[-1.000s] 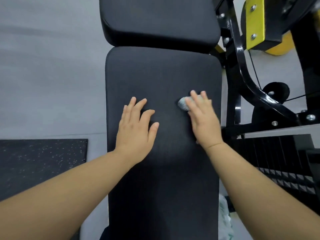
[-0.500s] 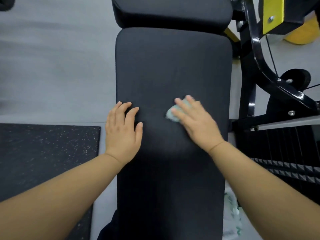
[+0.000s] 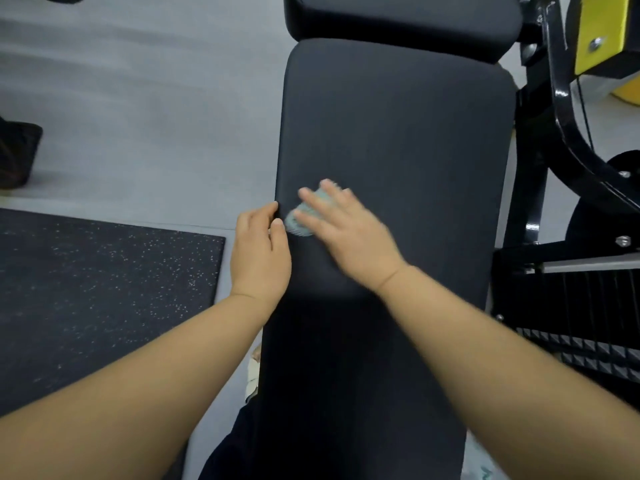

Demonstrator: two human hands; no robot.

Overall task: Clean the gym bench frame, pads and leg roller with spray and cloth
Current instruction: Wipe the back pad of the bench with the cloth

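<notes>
A long black bench pad (image 3: 398,140) runs up the middle of the head view, with a second black pad (image 3: 398,19) at its far end. My right hand (image 3: 346,233) lies flat on a small pale green cloth (image 3: 300,221) and presses it onto the pad near the left edge. My left hand (image 3: 259,247) is at the pad's left edge, fingers curled over the side and thumb on top. No spray bottle is in view.
The black machine frame (image 3: 568,140) with a yellow plate (image 3: 601,29) and a weight stack (image 3: 581,306) stands close on the right. A speckled black rubber mat (image 3: 104,289) lies on the grey floor (image 3: 138,116) to the left. A dark object (image 3: 17,154) sits at the left edge.
My right hand has slid the cloth leftward across the pad. My left hand has moved from lying flat on the pad to its left edge, fingers curled over the side.
</notes>
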